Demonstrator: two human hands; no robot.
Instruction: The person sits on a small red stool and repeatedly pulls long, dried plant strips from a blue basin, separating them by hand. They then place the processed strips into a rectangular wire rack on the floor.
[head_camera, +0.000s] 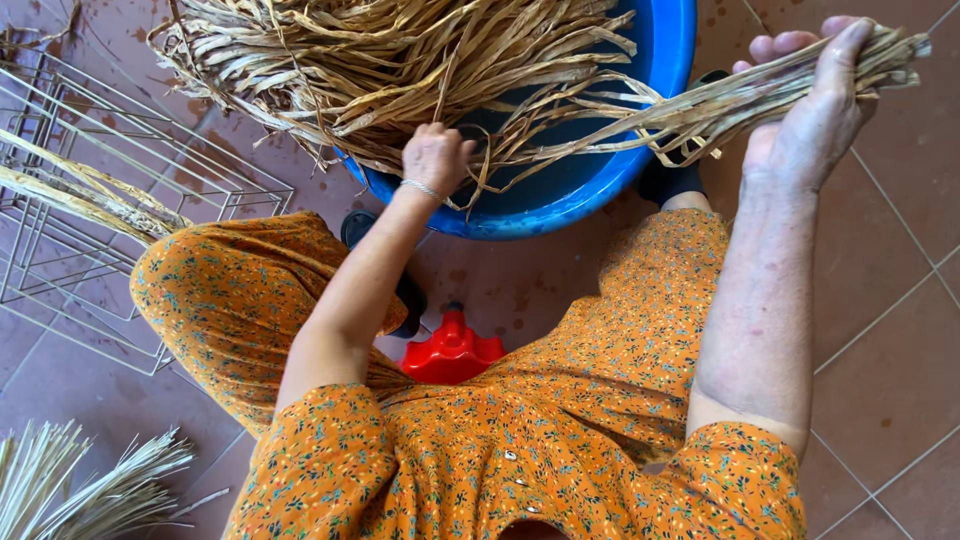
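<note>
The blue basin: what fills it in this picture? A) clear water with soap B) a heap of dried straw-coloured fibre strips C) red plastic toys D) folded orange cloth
B: the blue basin holds a heap of dried fibre strips, into which the left hand reaches, while the right hand grips a bundle of them.

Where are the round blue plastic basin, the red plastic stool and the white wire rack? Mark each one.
Round blue plastic basin (560, 195): head view, on its bare inner wall near the front rim.
Red plastic stool (452, 352): head view, on its top between the knees.
White wire rack (120, 190): head view, on an upper wire.
</note>
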